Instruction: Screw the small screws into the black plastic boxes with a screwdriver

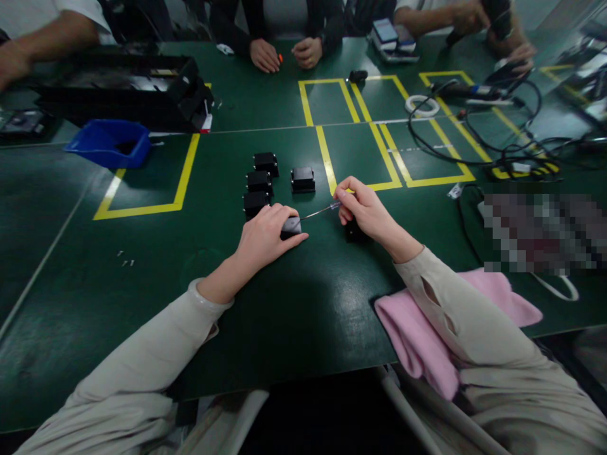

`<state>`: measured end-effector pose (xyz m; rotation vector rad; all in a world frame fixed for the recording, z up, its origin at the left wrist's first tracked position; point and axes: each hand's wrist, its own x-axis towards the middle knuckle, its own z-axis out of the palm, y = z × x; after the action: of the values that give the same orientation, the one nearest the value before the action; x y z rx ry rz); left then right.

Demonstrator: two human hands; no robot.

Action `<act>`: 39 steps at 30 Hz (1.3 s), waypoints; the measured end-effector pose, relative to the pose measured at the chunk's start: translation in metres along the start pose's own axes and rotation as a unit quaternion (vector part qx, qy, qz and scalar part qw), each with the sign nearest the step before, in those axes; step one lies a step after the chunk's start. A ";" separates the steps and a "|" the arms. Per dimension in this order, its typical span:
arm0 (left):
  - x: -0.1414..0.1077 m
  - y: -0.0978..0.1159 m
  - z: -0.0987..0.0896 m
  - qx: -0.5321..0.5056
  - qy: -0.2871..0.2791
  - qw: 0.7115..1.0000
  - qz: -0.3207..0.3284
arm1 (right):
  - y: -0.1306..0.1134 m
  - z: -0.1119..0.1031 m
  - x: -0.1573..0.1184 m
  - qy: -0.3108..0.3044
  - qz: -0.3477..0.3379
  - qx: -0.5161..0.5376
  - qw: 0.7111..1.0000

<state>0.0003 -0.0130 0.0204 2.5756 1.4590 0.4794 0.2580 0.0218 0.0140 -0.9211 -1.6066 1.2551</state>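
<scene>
My left hand [268, 235] is closed round a small black block [291, 226] with a grey face, held on the green table. In my right hand [358, 205] is a thin screwdriver [318, 212] with a clear handle, its tip at the block's grey face. Beyond my left hand stand several black blocks in a column, among them one at the back [265, 162] and one in the middle [258, 182]. Another black block [302, 179] sits apart, to their right. A dark block [355, 231] lies partly hidden beneath my right hand.
A blue bin [111, 144] and a long black case [137, 91] are at the left. Tiny metal parts [126, 262] lie at front left. A pink cloth [427, 335] is under my right forearm; cables [474, 151] spread at right. People sit opposite.
</scene>
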 end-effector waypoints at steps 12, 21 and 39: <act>0.000 0.000 0.000 0.000 -0.004 1.000 -0.001 | -0.003 0.001 0.000 0.009 0.014 -0.021 1.000; 0.000 -0.001 0.000 -0.002 -0.004 1.000 0.002 | -0.004 0.000 -0.001 0.014 0.002 -0.028 0.999; 0.000 -0.001 0.001 -0.003 0.003 1.000 0.004 | -0.002 -0.001 0.000 0.000 0.006 -0.033 0.999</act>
<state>-0.0002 -0.0128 0.0195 2.5783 1.4483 0.4911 0.2586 0.0216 0.0156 -0.9717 -1.6535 1.2170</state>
